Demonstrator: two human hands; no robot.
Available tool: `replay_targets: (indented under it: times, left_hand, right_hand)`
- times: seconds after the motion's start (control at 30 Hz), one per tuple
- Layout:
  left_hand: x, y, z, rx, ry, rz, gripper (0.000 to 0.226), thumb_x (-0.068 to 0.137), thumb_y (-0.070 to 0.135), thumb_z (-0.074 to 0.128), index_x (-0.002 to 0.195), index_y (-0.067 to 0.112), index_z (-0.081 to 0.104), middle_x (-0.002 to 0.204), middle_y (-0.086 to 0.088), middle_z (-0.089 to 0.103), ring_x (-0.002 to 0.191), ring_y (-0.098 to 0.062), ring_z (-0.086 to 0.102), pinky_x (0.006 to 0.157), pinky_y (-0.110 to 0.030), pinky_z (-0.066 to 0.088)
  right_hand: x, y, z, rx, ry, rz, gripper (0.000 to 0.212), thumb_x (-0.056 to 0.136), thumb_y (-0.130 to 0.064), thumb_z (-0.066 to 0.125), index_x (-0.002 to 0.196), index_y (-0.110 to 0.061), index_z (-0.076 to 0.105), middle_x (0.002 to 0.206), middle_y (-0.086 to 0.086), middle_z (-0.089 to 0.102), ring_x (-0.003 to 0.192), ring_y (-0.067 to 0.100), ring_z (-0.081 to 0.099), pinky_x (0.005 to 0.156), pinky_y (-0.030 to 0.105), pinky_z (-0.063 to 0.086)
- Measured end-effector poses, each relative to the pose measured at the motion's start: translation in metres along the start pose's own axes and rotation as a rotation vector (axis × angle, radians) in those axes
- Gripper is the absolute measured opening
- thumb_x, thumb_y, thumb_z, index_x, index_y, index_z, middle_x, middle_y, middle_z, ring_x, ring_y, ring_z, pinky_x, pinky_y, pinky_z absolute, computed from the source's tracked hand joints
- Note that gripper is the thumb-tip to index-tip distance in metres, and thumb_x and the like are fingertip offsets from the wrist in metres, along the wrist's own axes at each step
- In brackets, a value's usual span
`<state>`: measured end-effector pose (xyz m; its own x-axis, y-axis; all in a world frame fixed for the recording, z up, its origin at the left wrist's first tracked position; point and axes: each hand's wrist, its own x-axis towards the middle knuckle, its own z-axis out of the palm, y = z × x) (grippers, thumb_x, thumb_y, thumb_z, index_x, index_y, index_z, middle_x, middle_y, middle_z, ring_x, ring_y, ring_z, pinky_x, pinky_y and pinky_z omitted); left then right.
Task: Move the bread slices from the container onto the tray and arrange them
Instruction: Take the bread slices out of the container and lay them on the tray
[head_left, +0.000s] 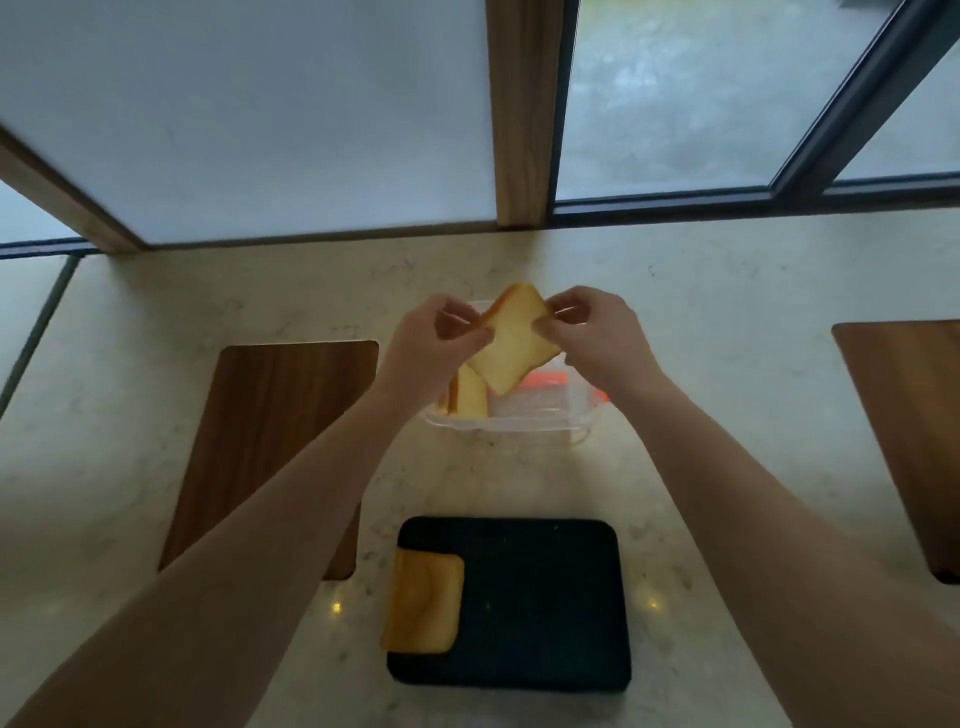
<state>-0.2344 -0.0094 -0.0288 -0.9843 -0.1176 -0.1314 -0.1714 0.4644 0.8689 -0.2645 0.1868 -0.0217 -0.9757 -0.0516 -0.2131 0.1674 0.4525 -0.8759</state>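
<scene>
Both hands hold one slice (514, 345) in the air above the clear container (519, 421), the left hand (431, 338) pinching its left edge and the right hand (592, 332) its right edge, fingers closed on the bread. The slice hangs tilted, one corner pointing down into the container, where more slices (467, 400) stand on edge at the left. The tray (545, 597) lies nearer the person, straight back from the hands, with one slice (423, 603) flat at its left side and the rest bare, so the carry looks to run toward the body.
</scene>
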Motion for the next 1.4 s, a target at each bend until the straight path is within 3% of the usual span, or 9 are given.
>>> replay_targets:
  times: [0.17,0.3,0.43,0.7,0.87,1.0,1.23,1.3,1.4]
  left_hand:
    - [-0.087,0.000,-0.012,-0.415,0.061,-0.164,0.029,0.078,0.030,0.080,0.101,0.019,0.067,0.090,0.003,0.072,0.083,-0.011,0.069,0.067,-0.023,0.055]
    - [-0.161,-0.044,0.002,-0.636,0.094,-0.403,0.035,0.075,0.035,0.081,0.103,0.019,0.066,0.105,-0.006,0.071,0.094,-0.023,0.070,0.077,-0.039,0.057]
    - [-0.211,-0.093,0.025,-0.489,0.203,-0.570,0.023,0.077,0.040,0.079,0.090,0.025,0.069,0.086,0.006,0.072,0.079,-0.008,0.069,0.062,-0.023,0.054]
    - [-0.238,-0.148,0.033,-0.022,0.007,-0.513,0.014,0.086,0.025,0.072,0.099,0.021,0.068,0.091,0.010,0.067,0.083,-0.002,0.062,0.060,-0.009,0.044]
    - [-0.241,-0.150,0.031,0.196,-0.060,-0.469,0.011,0.089,0.031,0.067,0.097,0.024,0.065,0.089,0.012,0.064,0.080,0.002,0.057,0.064,-0.015,0.042]
    - [-0.222,-0.131,0.024,0.395,0.028,-0.375,0.021,0.090,0.042,0.060,0.094,0.022,0.060,0.091,0.011,0.060,0.080,-0.006,0.056,0.068,-0.027,0.046]
    - [-0.107,-0.043,0.004,0.190,0.098,-0.138,0.024,0.091,0.026,0.064,0.114,0.020,0.064,0.091,0.016,0.061,0.080,0.002,0.059,0.065,-0.013,0.045]
    - [-0.073,-0.017,0.006,0.124,0.103,-0.170,0.033,0.091,0.019,0.062,0.123,0.014,0.061,0.097,0.013,0.059,0.079,0.002,0.057,0.057,-0.008,0.043]
    - [-0.033,0.004,0.021,0.188,0.013,-0.276,0.017,0.088,0.010,0.058,0.105,0.011,0.060,0.082,0.007,0.055,0.078,-0.013,0.058,0.049,-0.014,0.037]
  right_hand:
    - [-0.058,0.004,-0.007,0.092,-0.037,0.072,0.036,0.084,-0.043,0.074,0.115,-0.026,0.065,0.114,-0.004,0.063,0.096,0.015,0.066,0.079,0.034,0.055]
    - [-0.131,0.048,0.030,0.389,-0.284,0.264,0.031,0.091,-0.037,0.070,0.115,-0.020,0.065,0.103,-0.001,0.075,0.091,0.015,0.073,0.071,0.029,0.061]
    - [-0.181,0.099,0.069,0.437,-0.276,0.426,0.020,0.089,-0.026,0.073,0.109,-0.023,0.070,0.096,-0.004,0.078,0.089,0.013,0.074,0.075,0.033,0.061]
    - [-0.209,0.150,0.108,0.204,-0.272,0.563,0.020,0.089,-0.022,0.074,0.106,-0.021,0.063,0.102,0.002,0.071,0.090,0.015,0.070,0.066,0.027,0.061]
    - [-0.213,0.160,0.123,0.022,-0.300,0.500,0.020,0.089,-0.023,0.071,0.107,-0.023,0.062,0.102,-0.006,0.067,0.088,0.010,0.066,0.074,0.032,0.061]
    - [-0.199,0.149,0.112,-0.105,-0.193,0.382,0.027,0.089,-0.028,0.069,0.114,-0.026,0.059,0.102,-0.013,0.062,0.090,0.001,0.058,0.065,0.014,0.043]
    - [-0.085,0.051,0.071,-0.029,-0.107,0.034,0.009,0.091,-0.021,0.064,0.100,-0.023,0.065,0.092,-0.007,0.069,0.084,0.008,0.067,0.073,0.026,0.055]
    - [-0.042,0.032,0.071,0.039,-0.147,0.102,0.012,0.089,-0.017,0.063,0.100,-0.015,0.068,0.093,-0.001,0.071,0.085,0.015,0.068,0.076,0.033,0.058]
    - [0.012,0.028,0.083,0.173,-0.250,0.344,0.008,0.086,-0.004,0.059,0.091,-0.006,0.064,0.088,0.011,0.062,0.083,0.025,0.061,0.080,0.039,0.055]
